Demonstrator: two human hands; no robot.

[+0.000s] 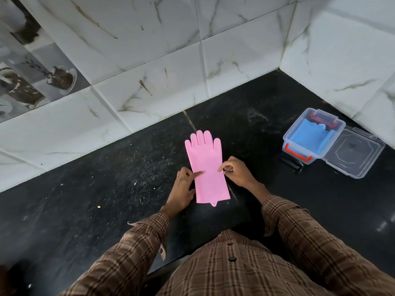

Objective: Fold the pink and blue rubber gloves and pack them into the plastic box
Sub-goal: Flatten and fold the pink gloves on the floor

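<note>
Both hands' fingers (197, 173) pinch the flat pink glove (206, 167) — mid-length, opposite edges.

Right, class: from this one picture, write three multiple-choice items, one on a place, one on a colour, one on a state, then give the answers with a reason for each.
1. Where is the blue glove?
A. Inside the plastic box
B. Flat on the counter
C. In the left hand

2. What colour are the box's handles?
A. Green
B. Orange-red
C. White

3. In what state is the pink glove?
A. Rolled into a ball
B. Folded in half
C. Lying flat and unfolded

Answers:
1. A, since the blue shows within the box's clear walls.
2. B, as the handle on the near end is orange-red.
3. C, because it lies spread out with fingers pointing at the wall, the left hand and right hand at its edges.
</note>
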